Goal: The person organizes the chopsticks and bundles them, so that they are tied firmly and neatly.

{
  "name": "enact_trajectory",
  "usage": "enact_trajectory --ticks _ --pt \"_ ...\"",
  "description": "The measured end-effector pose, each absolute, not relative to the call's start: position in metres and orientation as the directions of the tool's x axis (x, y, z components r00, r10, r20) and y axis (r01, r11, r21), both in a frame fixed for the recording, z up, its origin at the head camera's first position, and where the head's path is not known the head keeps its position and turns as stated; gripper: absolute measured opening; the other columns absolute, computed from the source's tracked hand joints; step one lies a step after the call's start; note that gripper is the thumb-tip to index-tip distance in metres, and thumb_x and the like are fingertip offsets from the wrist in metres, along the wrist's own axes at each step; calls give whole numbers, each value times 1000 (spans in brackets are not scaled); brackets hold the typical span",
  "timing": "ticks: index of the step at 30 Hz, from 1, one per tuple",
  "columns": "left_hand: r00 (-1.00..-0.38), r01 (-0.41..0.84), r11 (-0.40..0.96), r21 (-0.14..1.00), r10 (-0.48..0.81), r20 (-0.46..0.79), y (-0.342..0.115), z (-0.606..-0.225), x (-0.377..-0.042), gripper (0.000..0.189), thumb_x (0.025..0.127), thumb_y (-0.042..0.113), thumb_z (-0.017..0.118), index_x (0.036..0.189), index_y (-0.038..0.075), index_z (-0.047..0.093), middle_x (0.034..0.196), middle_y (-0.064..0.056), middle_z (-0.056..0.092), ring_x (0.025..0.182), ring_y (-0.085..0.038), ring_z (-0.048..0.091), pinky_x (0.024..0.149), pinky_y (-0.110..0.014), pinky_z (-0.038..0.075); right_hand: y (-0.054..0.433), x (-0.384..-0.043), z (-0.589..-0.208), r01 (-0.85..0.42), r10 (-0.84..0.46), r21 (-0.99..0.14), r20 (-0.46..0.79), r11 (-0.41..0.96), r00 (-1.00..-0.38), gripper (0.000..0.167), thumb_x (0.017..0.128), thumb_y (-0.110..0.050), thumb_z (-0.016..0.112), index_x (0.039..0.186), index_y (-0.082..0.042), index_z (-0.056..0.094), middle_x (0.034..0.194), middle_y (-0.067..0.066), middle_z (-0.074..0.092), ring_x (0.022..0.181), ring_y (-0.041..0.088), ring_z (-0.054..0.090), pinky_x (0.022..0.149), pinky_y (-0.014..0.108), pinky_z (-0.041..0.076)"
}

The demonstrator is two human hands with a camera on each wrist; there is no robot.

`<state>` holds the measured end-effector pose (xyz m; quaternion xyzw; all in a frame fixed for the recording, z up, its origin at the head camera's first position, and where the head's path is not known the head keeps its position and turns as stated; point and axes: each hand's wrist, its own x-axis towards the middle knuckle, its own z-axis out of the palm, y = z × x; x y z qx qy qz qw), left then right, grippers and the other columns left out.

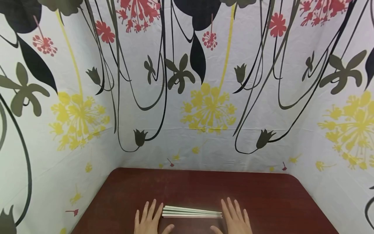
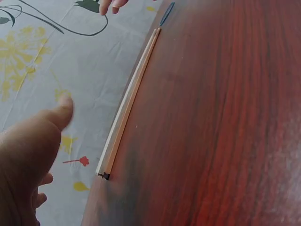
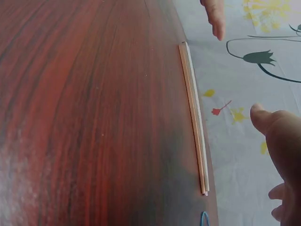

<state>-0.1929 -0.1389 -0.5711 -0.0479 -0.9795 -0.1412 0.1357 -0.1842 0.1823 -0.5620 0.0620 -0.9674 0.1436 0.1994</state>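
Observation:
A long, slim bundle of pale strips point(image 1: 191, 212) lies across the table in front of me, its layers spread a little at the left and closer together at the right. From the wrists it shows a wood-coloured side point(image 2: 129, 106) beside a whitish one, with a small dark piece point(image 2: 104, 176) at the left end. Off its right end lies a thin blue loop point(image 2: 166, 14). My left hand point(image 1: 149, 219) is beside the left end, fingers spread, holding nothing. Likewise spread and bare, my right hand point(image 1: 236, 219) is beside the right end.
The dark red-brown table point(image 1: 204, 188) has rounded far corners. A white cloth point(image 1: 190, 149) printed with yellow, red and grey flowers hangs behind it and at both sides.

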Motion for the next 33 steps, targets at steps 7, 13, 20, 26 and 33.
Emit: enact_trajectory --ticks 7,13,20,26,33 --pt "-953 172 956 239 100 286 -142 -576 -195 78 83 71 61 137 17 62 145 -13 54 135 -42 46 104 -71 28 186 -190 -557 -268 -164 -269 354 925 -921 77 79 -55 76 139 -9 59 139 16 59 133 43 50 103 67 36" --pt "-948 227 950 216 164 273 -145 -579 -201 70 85 60 67 138 14 61 144 -15 54 134 -43 45 103 -71 30 185 -195 -562 -338 -243 -243 349 909 -905 69 79 -38 82 135 -6 60 134 18 62 128 43 53 101 65 39" --pt "-952 277 926 258 229 202 -149 -586 -209 63 86 43 74 138 12 59 145 -18 52 135 -46 43 101 -72 30 183 -204 -581 -415 -303 -104 530 904 -792 67 67 -30 89 127 -10 66 124 15 67 117 38 61 91 58 50" --pt "-935 313 925 217 260 241 -147 -595 -213 59 85 37 76 137 13 60 143 -17 53 134 -44 45 100 -71 34 179 -208 -587 -440 -334 -67 552 896 -764 67 66 -28 89 126 -9 66 122 15 68 116 36 62 91 56 51" --pt "-883 359 921 151 282 375 -142 -599 -216 58 79 32 82 131 16 64 140 -15 56 131 -42 48 99 -68 38 173 -214 -587 -448 -336 -107 515 887 -788 65 71 -24 88 130 -8 65 125 16 67 118 37 61 93 59 50"
